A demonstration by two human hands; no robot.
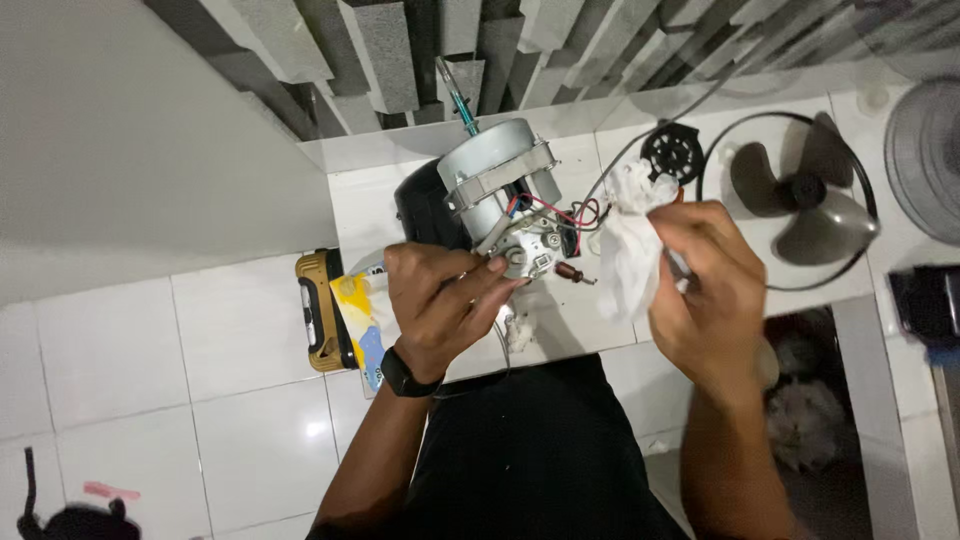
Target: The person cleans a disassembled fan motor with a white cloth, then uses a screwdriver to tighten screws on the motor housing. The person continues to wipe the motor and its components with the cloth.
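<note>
The left hand [440,300] is gripping the rear end of a fan motor [497,185], fingers curled and pressed against its wired end plate, steadying it so the shaft is pointing away, out of the way; the motor is lying on its side on the white tiled ledge [560,320], just beside the right hand [705,290]; that hand is pinching a crumpled white tissue [625,240] between thumb and fingers, bunched as if for wiping; a grey fan blade [805,195] is lying well apart inside a wire ring, seemingly set aside.
</note>
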